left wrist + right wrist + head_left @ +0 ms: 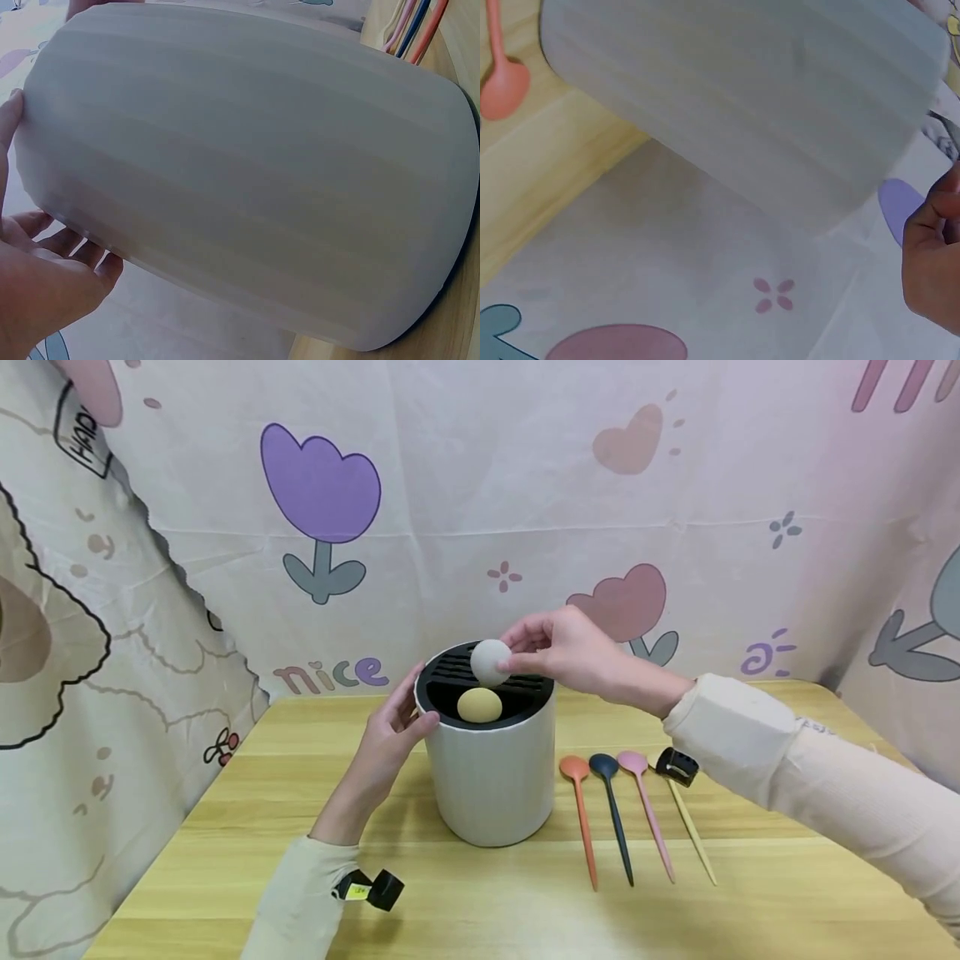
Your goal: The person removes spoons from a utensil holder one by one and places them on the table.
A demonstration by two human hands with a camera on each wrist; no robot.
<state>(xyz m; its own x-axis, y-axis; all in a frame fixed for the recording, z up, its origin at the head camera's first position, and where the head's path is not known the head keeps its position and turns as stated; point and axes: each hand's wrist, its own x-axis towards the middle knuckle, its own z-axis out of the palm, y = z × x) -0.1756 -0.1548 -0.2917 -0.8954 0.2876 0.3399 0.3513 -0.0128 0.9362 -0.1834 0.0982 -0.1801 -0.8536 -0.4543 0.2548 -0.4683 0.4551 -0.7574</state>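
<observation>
A white cylindrical utensil holder [491,785] with a black slotted insert [442,672] stands upright on the table. My left hand [388,733] steadies it at the upper left, thumb at the rim and fingers along the side; the left wrist view shows those fingers [64,240] against its wall. Above the insert, my right hand [573,652] pinches a white ball [491,662] between thumb and fingers. Just below that ball, a pale yellow ball [480,705] sits in the wide front opening of the insert. The right wrist view does not show the white ball.
Right of the holder, an orange spoon [575,768], a dark blue spoon [603,767], a pink spoon [633,764] and a cream spoon [690,827] lie side by side on the wooden table [480,902]. A printed cloth [465,460] hangs behind.
</observation>
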